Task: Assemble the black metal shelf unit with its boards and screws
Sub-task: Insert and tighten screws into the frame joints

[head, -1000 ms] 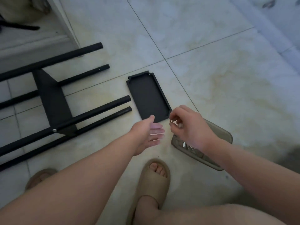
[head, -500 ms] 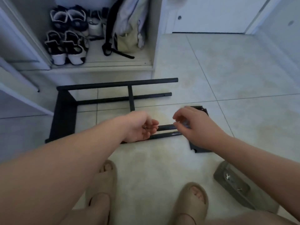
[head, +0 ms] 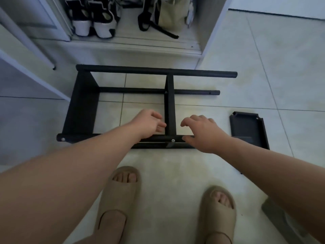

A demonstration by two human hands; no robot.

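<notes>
Tipped on its side on the pale tiled floor (head: 228,173): a black metal shelf frame (head: 154,72) of long round tubes, closed by a flat black board at its left end and crossed by a second, narrower board near the middle. Tube ends on the frame's right side free and unjoined.

Close beyond the frame's far tube, the low step of a white open cupboard (head: 123,44) with black-and-white sneakers (head: 91,20) and a beige bag with black straps (head: 167,14); little room to move on that side. To the right of the frame, open tile and a loose black metal shelf board (head: 249,127) with raised edges, lying flat, apart from the tube ends. On the frame's near side, open floor down to two feet in beige slide sandals (head: 123,191). Nearer still and off to the frame's right, part of a grey-green tray (head: 274,213), mostly hidden by the right forearm.

Left hand (head: 147,124) over the frame just left of the middle board, grip loosely curled, fingertips close to that board; palm turned away, so impossible to tell whether closed on anything. Right hand (head: 202,132) just right of the middle board, fingers arched and apart, grip empty, thumb resting on the near tube. Between the two hands, a silver screw (head: 173,140) standing out of the near tube at the middle board's foot; a second screw head (head: 62,139) at that tube's left end.
</notes>
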